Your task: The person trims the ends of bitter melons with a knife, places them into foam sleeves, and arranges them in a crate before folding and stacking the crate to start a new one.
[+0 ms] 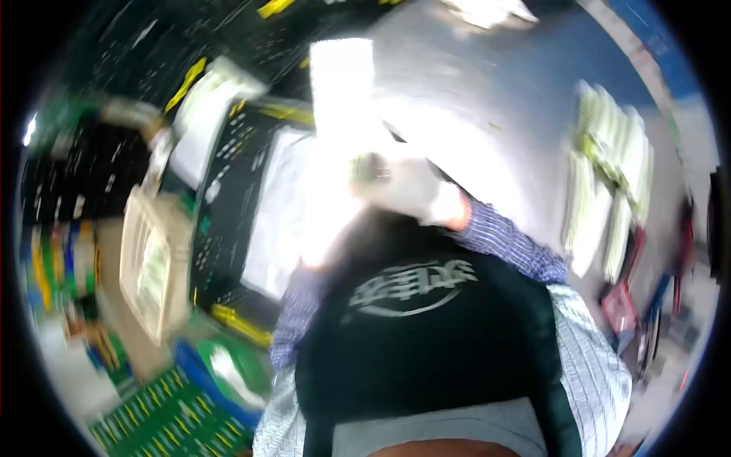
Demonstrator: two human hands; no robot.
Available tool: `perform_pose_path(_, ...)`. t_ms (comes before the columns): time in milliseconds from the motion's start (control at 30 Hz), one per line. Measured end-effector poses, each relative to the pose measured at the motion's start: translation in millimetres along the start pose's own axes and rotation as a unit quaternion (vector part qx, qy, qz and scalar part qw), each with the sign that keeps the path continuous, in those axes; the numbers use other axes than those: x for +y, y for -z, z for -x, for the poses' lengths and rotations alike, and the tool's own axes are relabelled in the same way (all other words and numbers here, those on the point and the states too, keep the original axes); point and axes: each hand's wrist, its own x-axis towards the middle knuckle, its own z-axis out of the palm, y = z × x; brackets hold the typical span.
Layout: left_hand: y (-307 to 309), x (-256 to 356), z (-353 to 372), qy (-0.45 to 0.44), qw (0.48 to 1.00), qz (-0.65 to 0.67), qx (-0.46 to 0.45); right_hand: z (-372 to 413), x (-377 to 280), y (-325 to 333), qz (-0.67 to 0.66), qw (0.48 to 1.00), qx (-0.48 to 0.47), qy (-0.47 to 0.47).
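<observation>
Both hands are near the middle of the head view, in front of the dark apron, blurred and overexposed. My right hand (411,183), in a white glove, lies at the near end of a long white strip-like item (342,84) that stretches away from me. Glare swallows my left hand (331,240), whose sleeve comes up from the lower left; its fingers cannot be made out. A small greenish patch shows beside the right hand. To the left, a white sheet (278,213) rests on a dark board (221,236).
Bundled pale green-white strips (609,167) lie on the metal table (525,114) at right. At left are a cream plastic basket (137,266), another white bundle (202,114), a green and blue container (236,381) and a green board with yellow marks (164,419).
</observation>
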Motion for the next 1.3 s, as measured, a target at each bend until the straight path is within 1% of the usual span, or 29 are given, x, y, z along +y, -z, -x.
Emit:
perform_pose_path(67, -19.9, -0.2, -1.9, -0.116, 0.988, -0.066, -0.076, 2.2, 19.6, 11.3, -0.088, 0.994, 0.048, -0.037)
perform_pose_path(133, -34.4, 21.6, -10.3, -0.081, 0.982, 0.067, -0.158, 20.7, 34.5, 44.0, -0.117, 0.986, 0.102, -0.068)
perform_pose_path(200, -40.4, -6.4, -10.9, -0.104, 0.975, -0.019, -0.197, 47.6, 44.3, 72.1, -0.082, 0.984, 0.142, -0.073)
perform_pose_path(267, -44.3, -3.2, -13.0, -0.110, 0.969, -0.050, -0.215, 76.2, 83.9, 86.5, -0.193, 0.956, 0.215, -0.048)
perform_pose_path(300, -43.3, 2.3, -10.2, -0.028, 0.974, 0.008, -0.226, 101.1, 86.3, 108.7, -0.220, 0.953, 0.205, -0.034)
perform_pose_path(333, -38.8, -1.4, -13.7, -0.057, 0.975, -0.017, -0.216, 124.1, 96.5, 125.2, -0.088, 0.958, 0.222, -0.157)
perform_pose_path(367, -33.3, -14.0, -14.8, -0.053, 0.978, -0.019, -0.203, 147.2, 106.7, 141.6, 0.034, 0.937, 0.206, -0.281)
perform_pose_path(400, -28.4, -31.7, -14.1, -0.049, 0.981, -0.021, -0.188, 176.2, 148.4, 151.3, 0.226, 0.925, 0.190, -0.238)
perform_pose_path(433, -23.3, -48.5, -13.6, -0.006, 0.983, 0.019, -0.181, 189.5, 152.6, 162.7, 0.183, 0.885, 0.194, -0.382)
perform_pose_path(467, -18.1, -59.2, -12.5, 0.038, 0.983, 0.058, -0.171, 196.6, 156.9, 175.8, 0.225, 0.835, 0.147, -0.480)
perform_pose_path(533, -14.7, -65.0, -9.9, 0.107, 0.979, 0.122, -0.123, 222.9, 189.8, 188.5, 0.275, 0.790, 0.139, -0.529)
perform_pose_path(600, -11.1, -57.2, -8.1, 0.118, 0.979, 0.119, -0.114, 250.8, 200.9, 194.1, 0.384, 0.766, 0.185, -0.481)
perform_pose_path(667, -5.1, -52.2, -8.5, 0.106, 0.987, 0.069, -0.096, 237.2, 158.6, 201.1, 0.268, 0.747, 0.151, -0.589)
perform_pose_path(700, -0.3, -51.9, -8.5, 0.102, 0.988, 0.082, -0.086, 278.8, 194.4, 196.4, 0.400, 0.755, 0.196, -0.481)
perform_pose_path(733, 5.5, -53.5, -6.9, 0.110, 0.991, 0.043, -0.057, 299.5, 212.3, 199.8, 0.337, 0.800, 0.236, -0.436)
perform_pose_path(767, 17.0, -56.1, -3.5, 0.096, 0.995, 0.008, -0.038, 258.7, 166.7, 207.7, 0.243, 0.711, 0.149, -0.643)
perform_pose_path(800, 26.4, -51.5, 0.3, 0.116, 0.992, 0.044, -0.016, 332.1, 247.3, 201.7, 0.199, 0.834, 0.306, -0.414)
perform_pose_path(867, 58.0, -65.4, 21.7, 0.116, 0.992, 0.015, 0.039, 343.7, 243.1, 223.1, 0.354, 0.772, 0.216, -0.482)
perform_pose_path(900, 74.5, -75.7, 34.6, 0.131, 0.987, 0.051, 0.075, 348.1, 240.7, 234.4, 0.424, 0.731, 0.166, -0.508)
perform_pose_path(933, 85.7, -85.0, 47.9, 0.139, 0.980, 0.093, 0.104, 359.2, 253.6, 244.5, 0.442, 0.692, 0.173, -0.545)
perform_pose_path(967, 99.9, -88.0, 64.9, 0.167, 0.967, 0.111, 0.154, 319.7, 211.6, 239.0, 0.380, 0.645, 0.124, -0.651)
perform_pose_path(1000, 111.8, -91.4, 81.0, 0.194, 0.952, 0.134, 0.197, 342.1, 232.5, 243.3, 0.456, 0.670, 0.149, -0.567)
perform_pose_path(1033, 128.1, -112.8, 104.0, 0.174, 0.959, -0.005, 0.222, 376.9, 272.9, 257.0, 0.544, 0.684, 0.148, -0.463)
perform_pose_path(1067, 135.8, -106.0, 119.2, 0.207, 0.940, -0.023, 0.269, 349.3, 250.8, 251.6, 0.562, 0.684, 0.134, -0.446)
perform_pose_path(1100, 143.1, -102.4, 142.8, 0.199, 0.920, -0.146, 0.304, 312.1, 218.4, 241.5, 0.579, 0.683, 0.122, -0.428)
perform_pose_path(1133, 154.7, -103.3, 161.2, 0.192, 0.885, -0.271, 0.326, 291.5, 215.3, 233.4, 0.621, 0.680, 0.098, -0.378)
perform_pose_path(1200, 169.3, -106.5, 201.9, 0.222, 0.773, -0.461, 0.376, 249.7, 209.1, 217.4, 0.706, 0.652, 0.057, -0.269)
perform_pose_path(1267, 182.2, -119.9, 244.8, 0.296, 0.681, -0.526, 0.414, 175.7, 198.3, 187.0, 0.425, 0.794, 0.037, -0.434)
perform_pose_path(1300, 185.0, -126.3, 264.2, 0.329, 0.665, -0.518, 0.426, 161.3, 230.3, 179.4, 0.441, 0.825, 0.045, -0.352)
